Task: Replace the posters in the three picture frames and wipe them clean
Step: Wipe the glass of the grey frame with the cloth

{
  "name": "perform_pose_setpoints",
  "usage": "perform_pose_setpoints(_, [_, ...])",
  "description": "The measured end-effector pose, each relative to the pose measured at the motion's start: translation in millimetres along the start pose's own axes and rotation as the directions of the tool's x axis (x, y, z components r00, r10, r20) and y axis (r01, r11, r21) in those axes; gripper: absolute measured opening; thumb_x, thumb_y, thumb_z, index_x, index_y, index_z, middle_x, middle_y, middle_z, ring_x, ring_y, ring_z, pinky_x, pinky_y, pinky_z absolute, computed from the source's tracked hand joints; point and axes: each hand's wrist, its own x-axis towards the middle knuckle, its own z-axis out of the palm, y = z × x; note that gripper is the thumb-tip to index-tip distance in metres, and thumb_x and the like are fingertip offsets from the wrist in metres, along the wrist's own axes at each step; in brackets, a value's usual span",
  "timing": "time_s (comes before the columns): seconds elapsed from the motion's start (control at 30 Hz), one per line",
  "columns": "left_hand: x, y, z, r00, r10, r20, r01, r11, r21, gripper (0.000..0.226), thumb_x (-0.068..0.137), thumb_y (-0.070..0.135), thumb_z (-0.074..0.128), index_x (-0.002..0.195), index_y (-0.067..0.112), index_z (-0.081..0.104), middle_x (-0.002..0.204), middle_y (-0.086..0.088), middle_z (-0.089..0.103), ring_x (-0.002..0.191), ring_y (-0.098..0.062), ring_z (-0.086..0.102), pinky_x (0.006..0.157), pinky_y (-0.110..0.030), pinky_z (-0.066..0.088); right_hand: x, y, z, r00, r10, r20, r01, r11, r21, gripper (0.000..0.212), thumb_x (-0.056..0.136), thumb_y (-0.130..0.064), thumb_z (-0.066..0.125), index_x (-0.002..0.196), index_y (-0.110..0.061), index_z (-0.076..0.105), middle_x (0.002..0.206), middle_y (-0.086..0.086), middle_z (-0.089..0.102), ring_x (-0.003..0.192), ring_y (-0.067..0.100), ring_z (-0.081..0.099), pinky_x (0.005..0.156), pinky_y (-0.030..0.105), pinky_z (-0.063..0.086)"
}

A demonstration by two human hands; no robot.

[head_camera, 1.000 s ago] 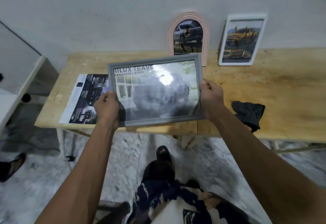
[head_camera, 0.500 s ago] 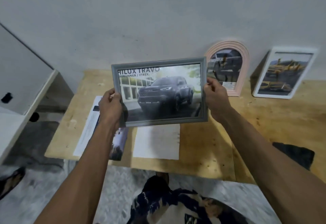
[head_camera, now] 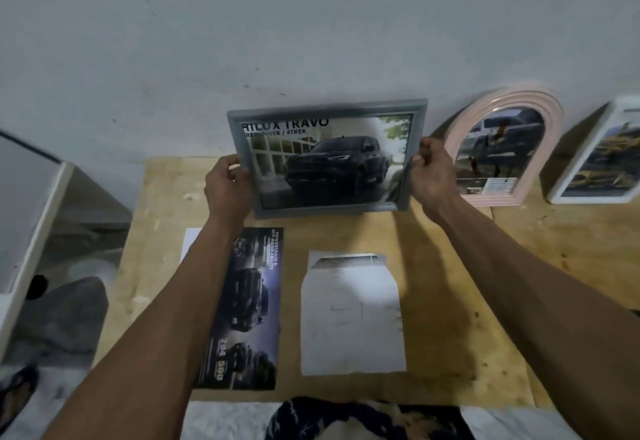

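Observation:
A grey rectangular picture frame (head_camera: pixel 329 159) with a dark truck poster stands upright at the back of the wooden table (head_camera: pixel 450 284), near the wall. My left hand (head_camera: pixel 227 187) grips its left edge and my right hand (head_camera: pixel 429 171) grips its right edge. To its right a pink arched frame (head_camera: pixel 502 149) leans on the wall, and a white rectangular frame (head_camera: pixel 599 155) leans at the far right, partly cut off. On the table in front lie a dark car poster (head_camera: pixel 247 308) and a white sheet (head_camera: pixel 351 311), face down.
A white cabinet or door (head_camera: pixel 27 218) stands to the left of the table. A dark grey heap (head_camera: pixel 62 315) lies on the floor beside it. The table's front edge is close to my body.
Both hands have carried the grey frame away from me toward the wall and brought it upright at the table's back. The posters on the table have come into view; the black cloth has left it.

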Motion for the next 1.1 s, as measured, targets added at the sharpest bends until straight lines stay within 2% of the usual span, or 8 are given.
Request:
perform_pose_setpoints(0.1, [8,-7,9,0.999,0.047,-0.022,-0.047,0.999,0.014,0.024,0.091,0.018,0.051,0.108,0.023,0.067,0.1,-0.006,0.072,0.092,-0.029,0.069,0.074,-0.056,0.059,9,3,7,1.0,0.003,-0.015,-0.003,1.0,-0.022,0.031,0.098,-0.01,0.041,0.127,-0.014,0.05,0.098,-0.001,0.055,0.084,0.014,0.054,0.078,0.029,0.048])
perform_pose_setpoints(0.2, [17,-9,17,0.997,0.066,-0.031,-0.065,0.998,0.016,0.026,0.093,0.017,0.05,0.112,0.02,0.067,0.104,-0.005,0.072,0.096,-0.025,0.069,0.078,-0.053,0.059,13,6,14,0.999,0.035,-0.034,-0.036,0.999,-0.032,0.031,0.1,-0.007,0.037,0.128,-0.015,0.047,0.089,-0.004,0.053,0.067,0.006,0.05,0.053,0.01,0.042])
perform_pose_setpoints(0.27, [22,-9,20,0.998,0.064,-0.018,-0.064,0.998,0.011,0.026,0.093,0.018,0.05,0.113,0.022,0.066,0.104,-0.004,0.073,0.095,-0.024,0.069,0.078,-0.053,0.059,16,7,18,0.998,0.042,-0.049,-0.043,0.999,-0.021,0.032,0.1,-0.003,0.035,0.128,-0.013,0.046,0.088,-0.004,0.051,0.067,0.006,0.047,0.047,0.006,0.036])
perform_pose_setpoints(0.5, [30,-9,26,0.998,0.059,-0.014,-0.058,0.998,0.019,0.028,0.092,0.019,0.049,0.113,0.019,0.067,0.101,-0.004,0.074,0.092,-0.024,0.07,0.078,-0.051,0.059,23,9,25,0.994,0.085,-0.063,-0.08,0.994,0.072,0.036,0.098,0.008,0.033,0.127,-0.007,0.047,0.101,0.007,0.045,0.066,0.004,0.04,0.045,0.007,0.03])
perform_pose_setpoints(0.63, [31,-8,27,0.997,0.08,-0.003,-0.08,0.996,0.026,0.028,0.093,0.018,0.049,0.115,0.017,0.067,0.102,-0.006,0.073,0.093,-0.025,0.07,0.078,-0.05,0.059,24,11,26,0.993,0.088,-0.073,-0.084,0.995,0.057,0.035,0.098,0.006,0.033,0.126,-0.009,0.047,0.109,0.016,0.054,0.082,0.013,0.046,0.047,0.007,0.034])
perform_pose_setpoints(0.73, [32,-7,28,0.996,0.089,0.004,-0.089,0.996,0.024,0.03,0.093,0.02,0.049,0.118,0.017,0.066,0.105,-0.006,0.073,0.096,-0.023,0.07,0.08,-0.05,0.059,23,10,25,0.992,0.104,-0.066,-0.098,0.991,0.091,0.034,0.098,0.006,0.031,0.125,-0.008,0.047,0.122,0.023,0.053,0.085,0.016,0.044,0.048,0.007,0.033])
perform_pose_setpoints(0.97, [35,-6,29,0.994,0.109,0.006,-0.109,0.993,0.045,0.028,0.095,0.014,0.05,0.119,0.016,0.065,0.107,-0.007,0.072,0.098,-0.025,0.069,0.08,-0.051,0.059,27,12,26,0.989,0.128,-0.069,-0.122,0.989,0.086,0.035,0.098,0.005,0.032,0.125,-0.012,0.048,0.106,0.008,0.048,0.075,0.008,0.043,0.048,0.01,0.035])
perform_pose_setpoints(1.1, [35,-5,31,0.996,0.092,0.001,-0.092,0.995,0.039,0.027,0.097,0.013,0.05,0.119,0.016,0.065,0.108,-0.006,0.072,0.099,-0.023,0.069,0.082,-0.048,0.059,26,12,26,0.991,0.113,-0.076,-0.109,0.992,0.059,0.035,0.098,0.004,0.034,0.125,-0.013,0.048,0.104,0.006,0.049,0.076,0.01,0.045,0.049,0.011,0.037])
